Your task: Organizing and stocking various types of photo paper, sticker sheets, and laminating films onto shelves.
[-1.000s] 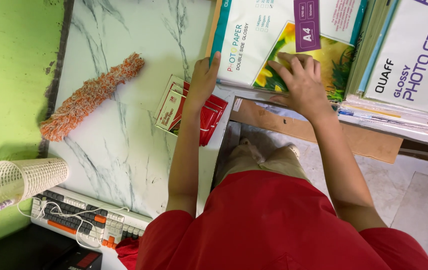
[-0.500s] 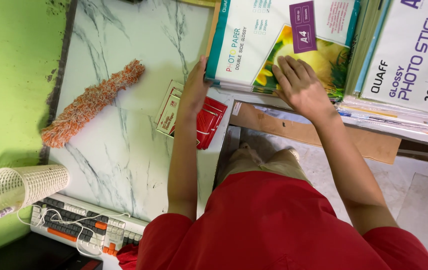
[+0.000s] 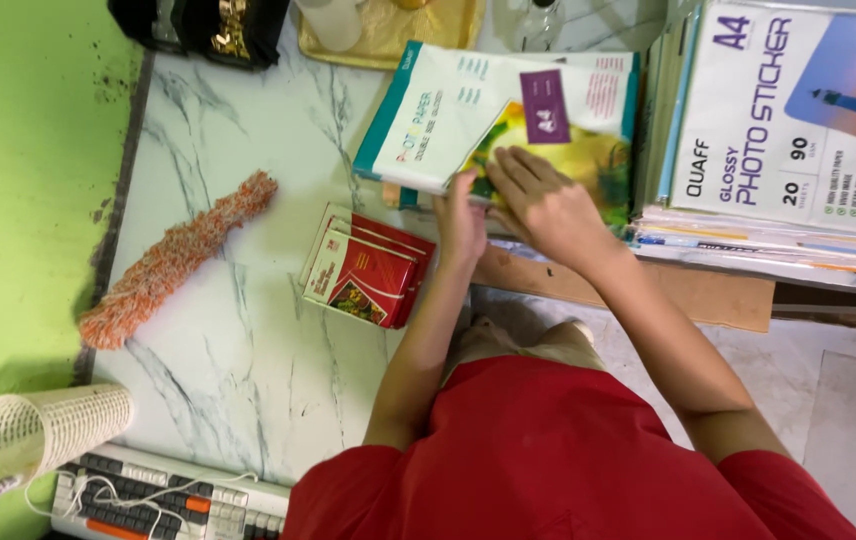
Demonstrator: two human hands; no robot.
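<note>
A white pack of photo paper (image 3: 448, 110) with a teal edge, a purple label and a yellow flower picture lies at the back of the marble counter (image 3: 238, 330). My left hand (image 3: 463, 220) grips the pack's near edge, fingers curled on it. My right hand (image 3: 546, 205) lies flat on top of the pack, over the flower picture, right beside the left hand. Both forearms reach up from my red shirt (image 3: 548, 460).
Small red photo packs (image 3: 363, 270) lie just left of my left hand. An orange fluffy duster (image 3: 173, 260) lies further left. A stack of sticker paper packs (image 3: 788, 130) sits at right, above a brown board (image 3: 688, 290). Woven cup (image 3: 48, 430), keyboard (image 3: 168, 495), golden tray (image 3: 398, 30).
My left hand has slid from the pack's left edge to its near edge, close beside the right hand. The pack now sits turned slightly, and the view has shifted.
</note>
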